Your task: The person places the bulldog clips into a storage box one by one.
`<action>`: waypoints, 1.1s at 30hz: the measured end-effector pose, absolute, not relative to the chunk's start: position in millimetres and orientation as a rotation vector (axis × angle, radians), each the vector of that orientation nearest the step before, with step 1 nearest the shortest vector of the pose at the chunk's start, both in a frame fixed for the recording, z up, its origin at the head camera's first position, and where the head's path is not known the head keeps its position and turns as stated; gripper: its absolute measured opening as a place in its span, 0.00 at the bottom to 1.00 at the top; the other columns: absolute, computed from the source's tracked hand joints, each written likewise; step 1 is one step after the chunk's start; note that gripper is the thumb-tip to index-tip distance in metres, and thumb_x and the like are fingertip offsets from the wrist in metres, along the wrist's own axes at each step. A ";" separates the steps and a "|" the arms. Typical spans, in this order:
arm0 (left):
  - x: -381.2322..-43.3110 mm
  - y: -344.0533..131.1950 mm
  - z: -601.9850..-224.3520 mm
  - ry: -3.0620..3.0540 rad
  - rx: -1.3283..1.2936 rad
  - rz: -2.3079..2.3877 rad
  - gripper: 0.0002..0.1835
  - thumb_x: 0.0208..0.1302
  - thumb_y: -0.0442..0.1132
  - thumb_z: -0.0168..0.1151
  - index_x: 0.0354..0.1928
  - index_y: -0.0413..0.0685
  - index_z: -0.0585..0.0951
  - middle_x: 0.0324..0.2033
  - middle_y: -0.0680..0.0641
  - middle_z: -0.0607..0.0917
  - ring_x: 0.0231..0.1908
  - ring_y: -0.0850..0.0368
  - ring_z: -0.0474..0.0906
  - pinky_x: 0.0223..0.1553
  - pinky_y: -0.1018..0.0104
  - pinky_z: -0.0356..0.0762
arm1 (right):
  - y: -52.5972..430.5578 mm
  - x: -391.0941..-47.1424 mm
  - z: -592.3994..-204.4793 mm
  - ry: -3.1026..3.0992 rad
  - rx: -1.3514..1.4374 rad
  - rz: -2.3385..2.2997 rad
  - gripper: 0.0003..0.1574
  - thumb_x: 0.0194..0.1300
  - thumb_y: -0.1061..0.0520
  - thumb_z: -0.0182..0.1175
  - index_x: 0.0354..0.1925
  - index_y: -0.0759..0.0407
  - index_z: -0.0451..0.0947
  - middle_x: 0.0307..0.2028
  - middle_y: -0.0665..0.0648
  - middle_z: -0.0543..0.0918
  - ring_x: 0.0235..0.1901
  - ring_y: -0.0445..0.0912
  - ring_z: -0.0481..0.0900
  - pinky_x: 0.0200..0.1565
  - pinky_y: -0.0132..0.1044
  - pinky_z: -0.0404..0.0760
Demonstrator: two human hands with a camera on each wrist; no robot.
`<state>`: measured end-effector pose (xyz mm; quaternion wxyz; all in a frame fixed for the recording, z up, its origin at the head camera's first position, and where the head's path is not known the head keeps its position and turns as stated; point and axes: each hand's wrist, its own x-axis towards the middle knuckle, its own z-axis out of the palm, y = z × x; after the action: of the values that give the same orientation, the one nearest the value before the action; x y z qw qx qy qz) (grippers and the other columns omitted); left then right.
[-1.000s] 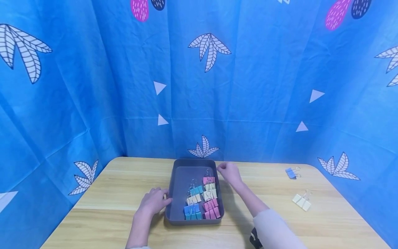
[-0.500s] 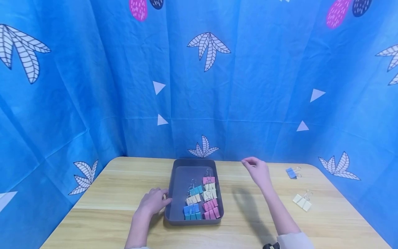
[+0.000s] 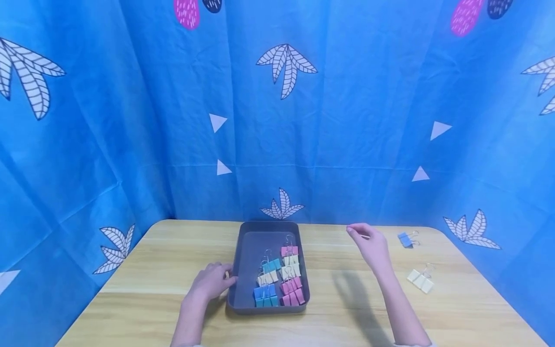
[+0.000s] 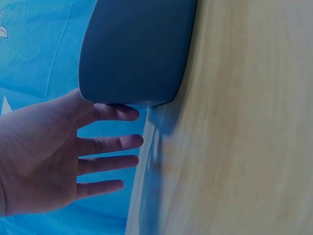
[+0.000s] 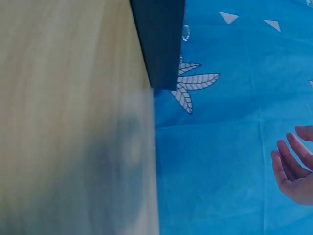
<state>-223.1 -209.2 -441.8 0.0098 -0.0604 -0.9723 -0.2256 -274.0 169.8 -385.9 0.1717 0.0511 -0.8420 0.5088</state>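
Observation:
Several binder clips (image 3: 291, 285) in pink, yellow, teal and blue lie in two columns inside a dark grey tray (image 3: 244, 250) in the head view. My left hand (image 3: 211, 282) holds the tray's left rim, with the thumb at the rim and the index finger against the outer wall; the left wrist view shows the other fingers (image 4: 111, 142) stretched out beside it. Off to the tray's right, my right hand (image 3: 368, 243) is raised above the table with its fingers loosely bent and nothing in them. A blue binder clip (image 3: 405, 240) is the nearest loose item to it.
A pale yellow binder clip (image 3: 420, 281) lies on the right part of the wooden table (image 3: 143, 289). Behind the table and along its sides hangs a blue patterned curtain (image 3: 277, 125).
My right hand has moved away from the tray's right rim, rightward across the table. The left hand stays at the tray, and the clips lie as before.

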 end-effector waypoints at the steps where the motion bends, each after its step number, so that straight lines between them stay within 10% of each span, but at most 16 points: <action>1: -223.2 -208.6 -442.3 -3.035 -0.189 -0.709 0.18 0.57 0.45 0.62 0.47 0.43 0.80 0.29 0.52 0.76 0.33 0.54 0.71 0.34 0.55 0.72 | 171.6 -273.1 -384.6 -2.389 0.146 1.442 0.20 0.63 0.47 0.58 0.44 0.62 0.79 0.43 0.61 0.81 0.47 0.53 0.76 0.47 0.48 0.75; 33: -219.3 -218.6 -437.1 -3.052 -0.158 -0.702 0.20 0.57 0.45 0.62 0.49 0.40 0.79 0.29 0.52 0.76 0.32 0.54 0.71 0.32 0.56 0.71 | 316.9 -242.5 -388.9 -2.833 -0.275 1.078 0.37 0.67 0.46 0.49 0.56 0.78 0.58 0.52 0.79 0.65 0.48 0.72 0.64 0.45 0.64 0.66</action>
<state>-219.3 -218.6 -437.1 0.0028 -0.0505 -0.9733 -0.2239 -242.5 316.9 -388.9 0.0491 -0.0903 -0.9297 0.3537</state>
